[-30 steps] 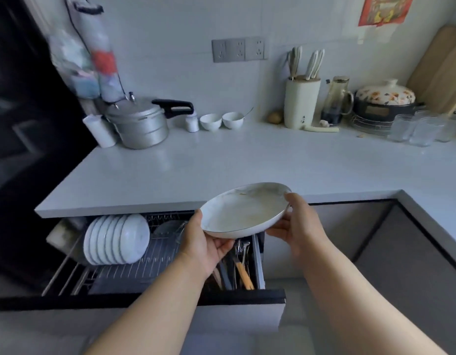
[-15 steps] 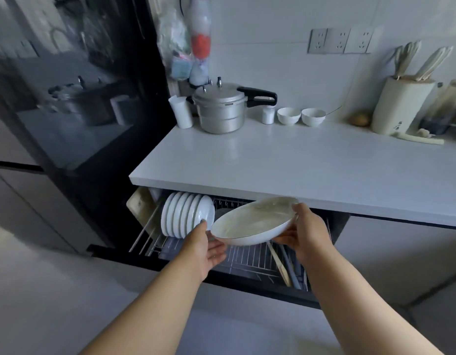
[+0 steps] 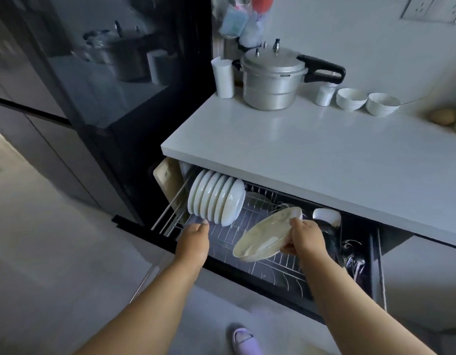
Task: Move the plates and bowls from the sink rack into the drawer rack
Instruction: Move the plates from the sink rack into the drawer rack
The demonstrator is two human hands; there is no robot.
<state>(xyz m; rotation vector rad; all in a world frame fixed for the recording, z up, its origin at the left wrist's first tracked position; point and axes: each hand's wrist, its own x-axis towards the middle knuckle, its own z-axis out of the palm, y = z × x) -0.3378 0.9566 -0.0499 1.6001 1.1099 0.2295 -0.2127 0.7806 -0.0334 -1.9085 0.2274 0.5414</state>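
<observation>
My right hand grips the rim of a white oval plate, tilted on edge low over the wire drawer rack. Several white plates stand upright in a row at the rack's left end. My left hand hovers just below that row, its fingertips close to the nearest plate's lower edge, holding nothing. The sink rack is out of view.
The white counter overhangs the open drawer. On it stand a pressure cooker, a white cup and two small bowls. A cutting board leans at the drawer's left. Utensils fill its right compartment. A dark fridge is left.
My left hand let go of the oval plate and moved left toward the standing plates. My right hand tipped the plate on edge and lowered it toward the rack. The view dropped closer.
</observation>
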